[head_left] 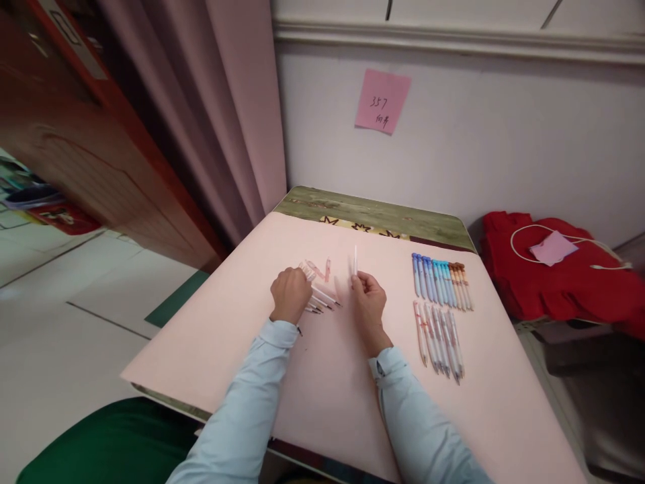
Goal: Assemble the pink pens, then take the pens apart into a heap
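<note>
My left hand (291,294) is curled over a loose bunch of pale pink pens (320,296) lying on the pink paper-covered table (242,336), gripping some of them. My right hand (369,299) is closed in a pinch on a thin white pen part (355,259) that stands upright above its fingers. To the right, a row of blue and orange pens (442,276) lies side by side, and below it a second row of pink and white pens (439,339). A few small pink pen parts (322,269) lie just beyond the bunch.
A pink sticky note (381,101) hangs on the white wall. At the right a red cloth (554,282) holds a white cable and a pink slip. Pink curtain (222,114) and a wooden door (75,134) stand at the left. A green seat (111,444) is at the lower left.
</note>
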`<state>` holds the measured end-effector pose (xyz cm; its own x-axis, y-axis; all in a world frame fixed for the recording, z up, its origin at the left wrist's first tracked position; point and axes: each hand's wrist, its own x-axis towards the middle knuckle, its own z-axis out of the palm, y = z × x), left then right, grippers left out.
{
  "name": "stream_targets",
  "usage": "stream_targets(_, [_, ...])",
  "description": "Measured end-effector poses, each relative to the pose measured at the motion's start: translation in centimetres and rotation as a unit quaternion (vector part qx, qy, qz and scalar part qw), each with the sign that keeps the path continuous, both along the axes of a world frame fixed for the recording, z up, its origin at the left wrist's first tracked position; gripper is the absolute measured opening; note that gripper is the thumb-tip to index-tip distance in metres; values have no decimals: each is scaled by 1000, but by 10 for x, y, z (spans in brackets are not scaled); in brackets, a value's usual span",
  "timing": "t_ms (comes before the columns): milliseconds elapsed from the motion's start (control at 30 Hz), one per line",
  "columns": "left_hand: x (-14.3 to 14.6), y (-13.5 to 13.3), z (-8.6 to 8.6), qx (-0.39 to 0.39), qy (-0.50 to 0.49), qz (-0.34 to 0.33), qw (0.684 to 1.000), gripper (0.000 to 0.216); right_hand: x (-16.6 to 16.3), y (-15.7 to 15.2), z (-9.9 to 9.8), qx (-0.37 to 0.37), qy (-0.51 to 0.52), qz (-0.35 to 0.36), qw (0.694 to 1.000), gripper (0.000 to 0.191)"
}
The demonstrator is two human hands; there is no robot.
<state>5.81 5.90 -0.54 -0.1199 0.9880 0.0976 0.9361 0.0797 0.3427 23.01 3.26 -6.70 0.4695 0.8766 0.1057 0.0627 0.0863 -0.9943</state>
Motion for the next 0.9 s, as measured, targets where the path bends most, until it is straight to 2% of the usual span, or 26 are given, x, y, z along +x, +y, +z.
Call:
stream_targets(67, [1, 8, 7, 72, -71, 3, 995, 13, 0, 0, 0, -1, 2, 4, 1000, 33])
stream_targets(133, [4, 20, 13, 161, -215, 3, 963, 9, -1, 0, -1, 2, -3, 6, 1000, 31])
stream_targets(167, [7, 26, 15, 193, -316, 0, 929, 8, -1, 0, -1, 5, -9, 10, 1000, 30])
stream_targets(233, [14, 35, 13, 198, -531, -8, 824, 15, -3, 0, 0, 15, -27, 26, 999, 28])
stream_targets(300, [20, 39, 6, 137, -693, -14, 708, 23, -5, 0, 1, 25, -41, 49, 998, 26])
stream_targets(333, [23, 39, 2, 104, -742, -13, 663, 26, -6, 0, 2, 29, -45, 59, 997, 26])
stream_targets(367, [24, 39, -3, 78, -774, -10, 628, 28, -7, 0, 2, 29, -46, 68, 996, 26])
stream_targets(433, [25, 37, -12, 55, -808, -6, 586, 29, -8, 0, 2, 24, -47, 80, 995, 28])
stream_targets(533, [22, 34, -19, 54, -823, -13, 565, 28, -9, 0, 1, 10, -51, 92, 994, 30])
stream_targets(767, [25, 29, -22, 48, -830, -8, 556, 22, -10, -6, 6, 47, -96, 110, 988, 25])
stream_targets(900, [26, 27, -22, 34, -838, -1, 545, 20, -8, -7, 5, 52, -134, 93, 985, 23])
